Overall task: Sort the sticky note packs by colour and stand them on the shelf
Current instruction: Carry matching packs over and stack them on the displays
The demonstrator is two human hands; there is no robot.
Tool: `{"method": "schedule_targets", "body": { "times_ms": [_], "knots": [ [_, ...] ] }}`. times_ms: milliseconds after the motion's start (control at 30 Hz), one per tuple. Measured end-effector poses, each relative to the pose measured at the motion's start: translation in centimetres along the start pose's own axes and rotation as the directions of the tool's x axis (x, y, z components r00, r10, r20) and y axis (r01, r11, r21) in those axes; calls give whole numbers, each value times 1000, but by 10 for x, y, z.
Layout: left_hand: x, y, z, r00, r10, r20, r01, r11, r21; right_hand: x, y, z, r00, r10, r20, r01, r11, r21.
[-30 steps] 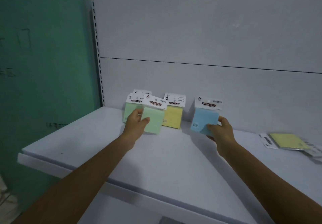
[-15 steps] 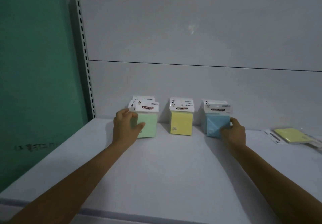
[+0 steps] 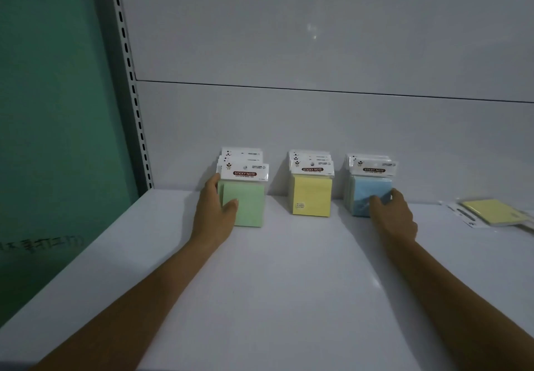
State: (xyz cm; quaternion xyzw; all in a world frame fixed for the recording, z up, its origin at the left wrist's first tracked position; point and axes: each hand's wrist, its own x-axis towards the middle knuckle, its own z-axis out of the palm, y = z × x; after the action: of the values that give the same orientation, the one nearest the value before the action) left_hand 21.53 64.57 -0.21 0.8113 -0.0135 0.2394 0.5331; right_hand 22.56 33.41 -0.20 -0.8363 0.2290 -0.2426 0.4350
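Both packs are settling into their rows, no longer tilting out in front of them as they were a second ago. The left hand point(image 3: 215, 211) is now standing the pale green sticky note pack point(image 3: 248, 206), a square pad in clear wrap under a white card header, upright on the flat white shelf point(image 3: 289, 284) at the near end of the green row. The right hand point(image 3: 393, 217) is doing the same with the pale blue sticky note pack point(image 3: 368, 194) at the near end of the blue row. The green row is sitting at the left and the blue at the right, while the row of pale yellow sticky note packs point(image 3: 311, 194) is standing untouched between them, apart from both. The left hand is still pinching the green pack, its thumb pressing on the front face and its fingers point(image 3: 213, 184) wrapping round the left edge toward the back (their tips are hiding behind the pack). The right hand is likewise gripping the blue pack near its lower right corner, thumb lying on the front face and fingers curling round the right edge. The header cards are lining up one behind another toward the grey back panel point(image 3: 318, 128), so this pair is looking as good as placed. What seems to be remaining for these two is only letting go without tipping them forward. Far to the right, at least one flat yellow pack point(image 3: 491, 211) is lying on the shelf, well apart from the yellow row, so the sorting is probably not finishing yet.
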Motion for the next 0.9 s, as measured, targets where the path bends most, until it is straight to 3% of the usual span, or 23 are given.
{"method": "schedule_targets", "body": {
  "times_ms": [167,300,533,900],
  "knots": [
    [-2,22,23,994,-107,-3,106,988,110,-6,-3,4,994,-101,37,104,992,-78],
    [-6,20,38,984,-80,-157,117,963,241,-4,2,5,995,-95,35,98,991,-94],
    [4,10,41,968,-106,-228,140,981,137,6,3,9,996,-82,22,84,994,-77],
    [3,8,43,944,-195,-266,247,952,182,-10,-7,3,992,-115,55,121,985,-120]
  ]
}}
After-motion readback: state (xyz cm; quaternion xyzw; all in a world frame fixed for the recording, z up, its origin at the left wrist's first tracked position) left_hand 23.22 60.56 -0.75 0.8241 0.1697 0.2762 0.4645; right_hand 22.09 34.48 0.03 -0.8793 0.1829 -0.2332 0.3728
